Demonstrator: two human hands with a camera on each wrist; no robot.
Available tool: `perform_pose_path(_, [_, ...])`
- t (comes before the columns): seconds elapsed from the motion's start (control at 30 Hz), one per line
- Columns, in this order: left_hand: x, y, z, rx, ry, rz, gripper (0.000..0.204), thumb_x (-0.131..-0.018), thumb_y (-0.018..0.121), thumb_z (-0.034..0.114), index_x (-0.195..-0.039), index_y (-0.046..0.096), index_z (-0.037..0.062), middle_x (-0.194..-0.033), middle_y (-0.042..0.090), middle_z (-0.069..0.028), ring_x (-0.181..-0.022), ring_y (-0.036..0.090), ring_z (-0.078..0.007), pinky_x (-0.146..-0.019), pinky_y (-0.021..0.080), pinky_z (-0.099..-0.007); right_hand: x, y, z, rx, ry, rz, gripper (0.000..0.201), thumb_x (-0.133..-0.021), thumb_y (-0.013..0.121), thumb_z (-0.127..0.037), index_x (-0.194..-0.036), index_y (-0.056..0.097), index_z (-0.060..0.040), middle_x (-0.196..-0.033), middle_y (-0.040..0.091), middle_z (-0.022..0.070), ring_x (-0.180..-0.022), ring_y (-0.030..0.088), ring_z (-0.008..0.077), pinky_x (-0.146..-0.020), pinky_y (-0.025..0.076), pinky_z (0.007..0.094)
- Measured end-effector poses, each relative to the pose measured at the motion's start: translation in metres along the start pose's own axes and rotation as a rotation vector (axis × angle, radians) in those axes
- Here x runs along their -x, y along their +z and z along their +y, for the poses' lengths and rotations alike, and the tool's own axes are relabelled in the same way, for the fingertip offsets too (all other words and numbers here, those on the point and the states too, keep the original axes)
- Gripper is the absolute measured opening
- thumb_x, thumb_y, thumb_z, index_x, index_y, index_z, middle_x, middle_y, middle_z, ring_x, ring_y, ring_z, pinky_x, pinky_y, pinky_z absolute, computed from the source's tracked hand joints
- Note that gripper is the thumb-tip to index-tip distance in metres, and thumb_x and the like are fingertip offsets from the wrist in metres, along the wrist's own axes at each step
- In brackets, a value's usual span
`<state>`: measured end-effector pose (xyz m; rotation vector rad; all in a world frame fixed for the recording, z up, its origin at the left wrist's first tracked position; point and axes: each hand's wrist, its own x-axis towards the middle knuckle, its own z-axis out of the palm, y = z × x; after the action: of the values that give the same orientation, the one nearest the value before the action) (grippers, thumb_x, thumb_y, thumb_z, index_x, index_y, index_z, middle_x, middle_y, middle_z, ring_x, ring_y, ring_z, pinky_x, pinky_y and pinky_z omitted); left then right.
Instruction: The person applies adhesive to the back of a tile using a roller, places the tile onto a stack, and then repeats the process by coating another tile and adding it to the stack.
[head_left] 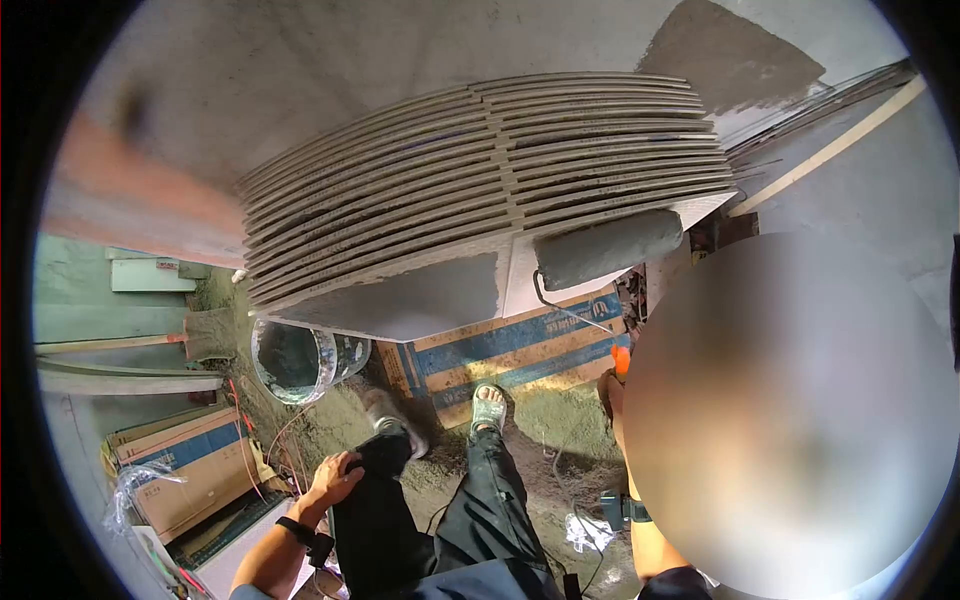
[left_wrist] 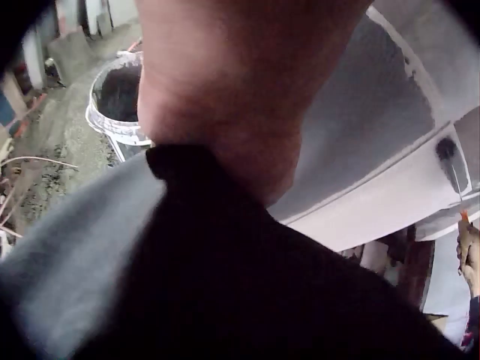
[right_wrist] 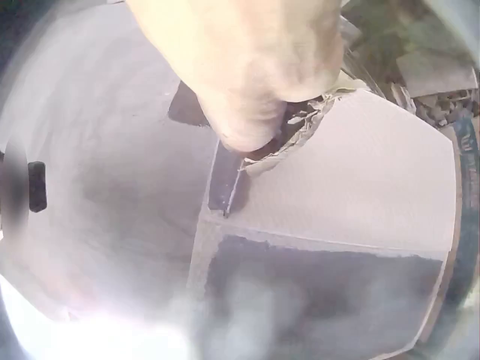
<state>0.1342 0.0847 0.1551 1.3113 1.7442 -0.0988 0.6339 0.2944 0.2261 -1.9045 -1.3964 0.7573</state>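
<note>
My right hand (head_left: 611, 392) grips the orange handle (head_left: 621, 358) of a paint roller, and its bent wire frame leads up to a grey-coated roller sleeve (head_left: 610, 249). That sleeve lies over the pale face of the nearest tile on the right. Beside it, the left tile face carries a dark grey coat (head_left: 420, 292) with a bare margin. Behind these stand two side-by-side rows of stacked tiles (head_left: 370, 190). My left hand (head_left: 336, 480) rests on my left knee, on the dark trousers. In the left wrist view the trouser cloth (left_wrist: 187, 247) hides its fingers.
A round bucket (head_left: 326, 362) stands at the left tile corner. Flattened blue-striped cardboard (head_left: 470, 362) lies under my foot. Farther left are a cardboard box (head_left: 190, 480) and boards (head_left: 130, 382). A cable (head_left: 557, 470) crosses the floor. A large blurred disc covers the right side.
</note>
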Motion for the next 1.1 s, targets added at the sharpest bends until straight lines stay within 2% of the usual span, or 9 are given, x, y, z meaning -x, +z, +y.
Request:
perform_pose_path(0.1, [-0.016,0.012,0.017,-0.135,0.015,-0.099,0.041,-0.086,0.062,0.035,-0.115,0.064,0.0058,-0.111,0.065,-0.0179,-0.11,0.058,-0.037,-0.096,0.045,-0.0451,-0.001,0.0,-0.015,-0.089,0.202,-0.103,0.024,-0.085,0.067,-0.013,-0.106,0.068,-0.001,-0.066,0.063,0.0075,-0.056,0.057,0.0113,-0.054,0.045,0.027])
perform_pose_path(0.2, [-0.041,0.048,0.022,-0.099,0.1,-0.2,0.041,-0.088,0.061,0.037,-0.117,0.063,0.0084,-0.115,0.064,-0.0172,-0.114,0.056,-0.0369,-0.099,0.043,-0.0451,0.002,0.018,0.023,0.034,0.114,-0.068,0.021,-0.087,0.065,-0.015,-0.103,0.067,-0.0007,-0.063,0.058,0.0004,-0.056,0.051,0.0043,-0.05,0.039,0.0245])
perform_pose_path(0.27, [-0.051,0.078,0.034,-0.15,0.169,-0.257,0.041,-0.089,0.059,0.039,-0.118,0.063,0.01,-0.12,0.063,-0.0163,-0.118,0.055,-0.0357,-0.101,0.042,-0.0451,0.001,0.022,0.037,0.023,0.224,-0.133,0.023,-0.087,0.066,-0.018,-0.104,0.067,-0.0021,-0.063,0.061,0.0025,-0.056,0.056,0.0077,-0.051,0.043,0.026])
perform_pose_path(0.37, [-0.069,0.104,0.048,-0.211,0.235,-0.326,0.041,-0.089,0.059,0.039,-0.118,0.064,0.0106,-0.121,0.063,-0.0153,-0.119,0.055,-0.0339,-0.102,0.042,-0.0452,-0.005,0.036,0.045,0.17,0.305,-0.214,0.029,-0.087,0.062,-0.03,-0.104,0.067,-0.0072,-0.076,0.068,0.012,-0.07,0.068,0.0292,-0.062,0.051,0.0381])
perform_pose_path(0.53, [-0.088,0.098,0.072,-0.205,0.223,-0.352,0.035,-0.087,0.061,0.036,-0.109,0.065,0.0088,-0.107,0.068,-0.0134,-0.104,0.063,-0.0332,-0.09,0.049,-0.0451,-0.008,0.08,0.103,0.27,0.338,-0.24,0.026,-0.086,0.059,-0.028,-0.1,0.065,-0.0075,-0.078,0.069,0.0116,-0.072,0.068,0.0319,-0.065,0.051,0.0409])
perform_pose_path(0.57, [-0.087,0.099,0.071,-0.219,0.216,-0.369,0.035,-0.087,0.061,0.036,-0.109,0.065,0.0088,-0.107,0.068,-0.0134,-0.104,0.063,-0.0332,-0.09,0.049,-0.0451,-0.008,0.09,0.121,0.289,0.309,-0.247,0.029,-0.088,0.061,-0.028,-0.106,0.066,-0.0068,-0.075,0.069,0.0097,-0.067,0.067,0.0261,-0.061,0.051,0.0377])
perform_pose_path(0.6, [-0.087,0.1,0.069,-0.19,0.237,-0.346,0.032,-0.087,0.061,0.034,-0.106,0.065,0.0085,-0.105,0.069,-0.0132,-0.1,0.064,-0.0334,-0.088,0.05,-0.0447,-0.009,0.1,0.132,0.307,0.28,-0.254,0.033,-0.089,0.062,-0.028,-0.112,0.067,-0.006,-0.072,0.069,0.0078,-0.061,0.066,0.0203,-0.058,0.05,0.0346])
perform_pose_path(0.77, [-0.094,0.101,0.073,-0.155,0.239,-0.32,0.022,-0.084,0.063,0.026,-0.098,0.066,0.009,-0.093,0.07,-0.0122,-0.091,0.066,-0.0334,-0.083,0.051,-0.0446,-0.02,0.153,0.192,0.482,0.317,-0.321,0.031,-0.083,0.064,-0.035,-0.101,0.068,-0.0091,-0.077,0.07,0.0108,-0.074,0.068,0.0313,-0.066,0.051,0.0442])
perform_pose_path(1.1, [-0.129,0.068,0.076,-0.049,0.235,-0.114,0.015,-0.081,0.063,0.013,-0.093,0.066,0.0048,-0.086,0.067,-0.0171,-0.082,0.064,-0.038,-0.074,0.051,-0.0439,-0.041,0.248,0.308,0.461,0.366,-0.408,0.03,-0.078,0.066,-0.035,-0.089,0.067,-0.007,-0.077,0.068,0.0136,-0.075,0.067,0.0348,-0.068,0.051,0.0464])
